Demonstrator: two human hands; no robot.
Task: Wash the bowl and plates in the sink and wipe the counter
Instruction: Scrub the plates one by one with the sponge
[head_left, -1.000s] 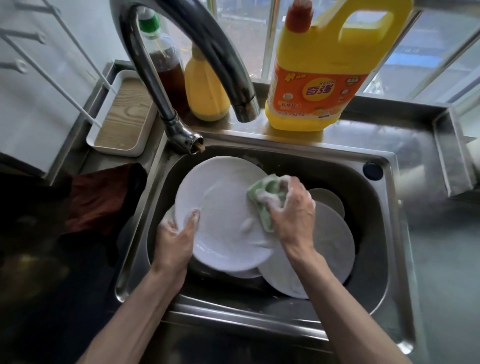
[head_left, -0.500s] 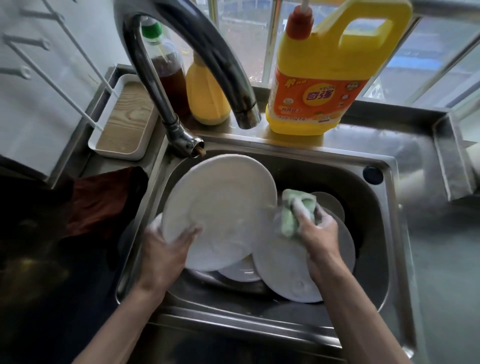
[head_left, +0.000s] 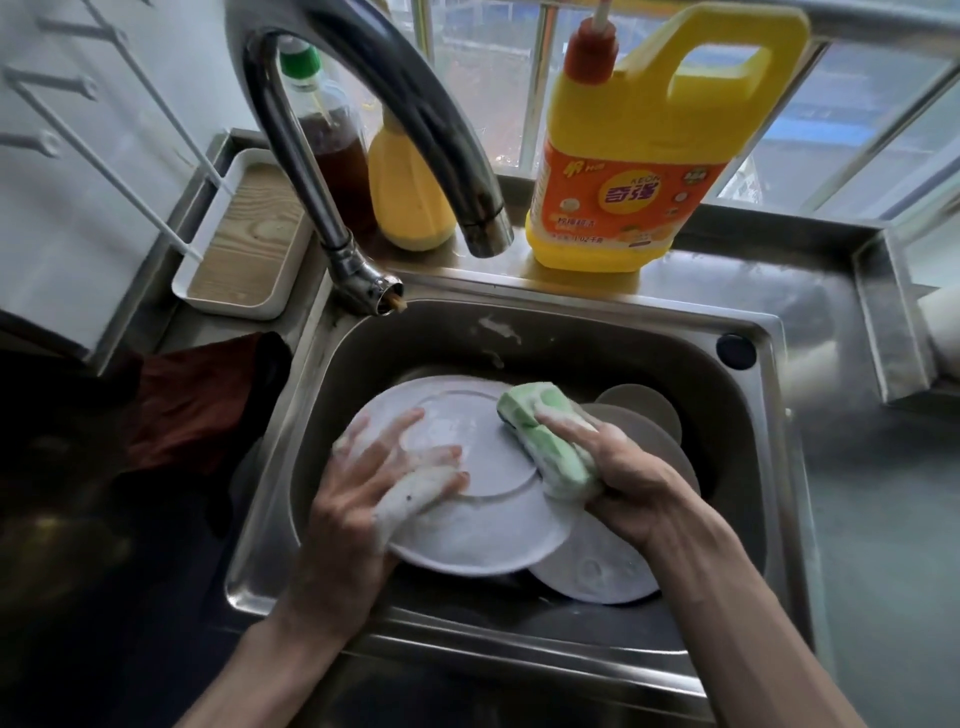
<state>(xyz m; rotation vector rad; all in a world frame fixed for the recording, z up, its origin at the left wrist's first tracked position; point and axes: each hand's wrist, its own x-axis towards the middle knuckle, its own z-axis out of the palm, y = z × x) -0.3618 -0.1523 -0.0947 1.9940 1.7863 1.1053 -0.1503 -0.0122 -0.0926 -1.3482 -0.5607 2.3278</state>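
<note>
The left hand is pressing spread, soapy fingers flat on the overturned plate, which is lying mid-sink. At the plate's 2 o'clock edge, the right hand is clutching a green sponge. Lower plates are peeking out around 4 o'clock, mostly covered.

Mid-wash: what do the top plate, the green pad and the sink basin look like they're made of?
The top plate looks like glazed ceramic, possibly melamine: white, smooth, with a raised foot ring. The green pad looks like soft foam sponge, bent and holding suds. The sink basin looks like stainless steel: brushed grey with dull reflections.
</note>
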